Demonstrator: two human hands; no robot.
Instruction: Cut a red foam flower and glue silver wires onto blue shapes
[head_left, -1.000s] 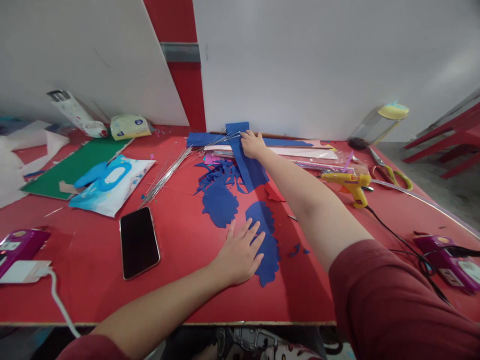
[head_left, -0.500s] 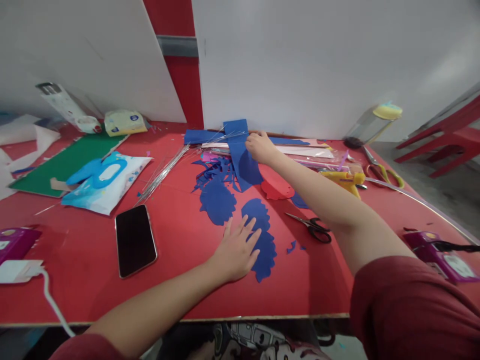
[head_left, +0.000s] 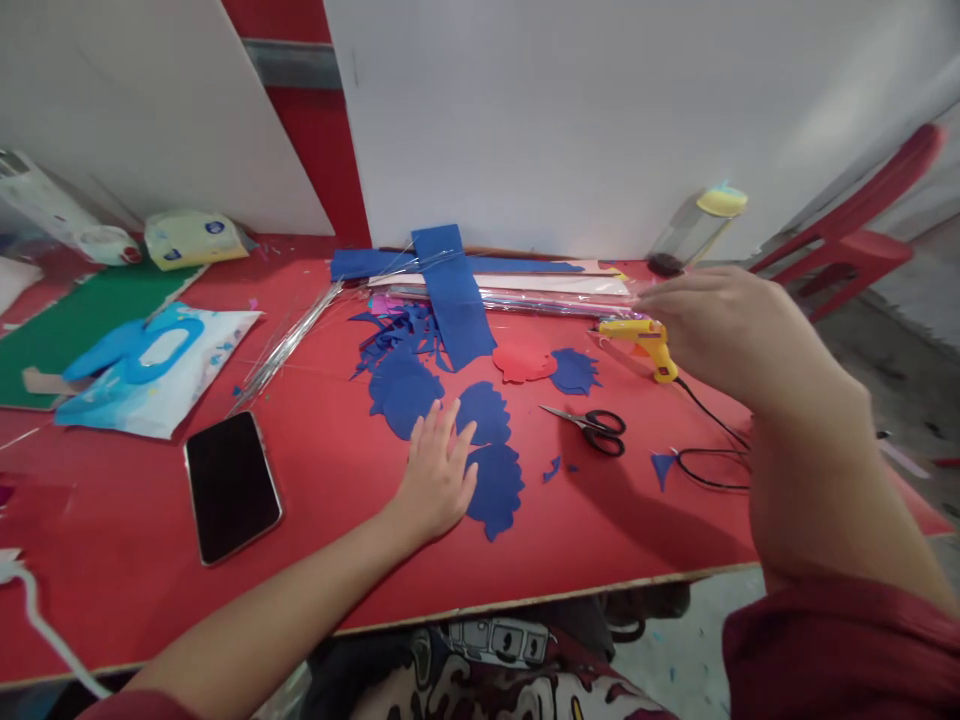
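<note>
The left hand (head_left: 439, 480) lies palm down on the red desk (head_left: 315, 590), fingers spread apart, overlapping the edges of the dark blue scalloped cut-outs (head_left: 495, 490) at near centre. The right hand (head_left: 720, 330) is raised at the right, beyond the yellow glue gun (head_left: 641, 340) in this view.

Condition of work: several blue scalloped cut-outs appear finished, as does one flat red scalloped piece (head_left: 521, 362). A further jagged-edged blue piece (head_left: 576, 370) lies just right of the red piece. The broad, straight-edged blue strip (head_left: 454, 300) at far centre appears to be uncut stock. The black-handled scissors (head_left: 600, 430) lie unheld, right of the cut-outs. No joined assembly is visible.

Visibility limits: the right fingers are turned away; whether they are together or grip anything cannot be told. The right forearm hides part of the black cable (head_left: 701, 405). The white cable (head_left: 45, 620) is cut off at the left. Whether the cut-outs are single or stacked is unclear.
</note>
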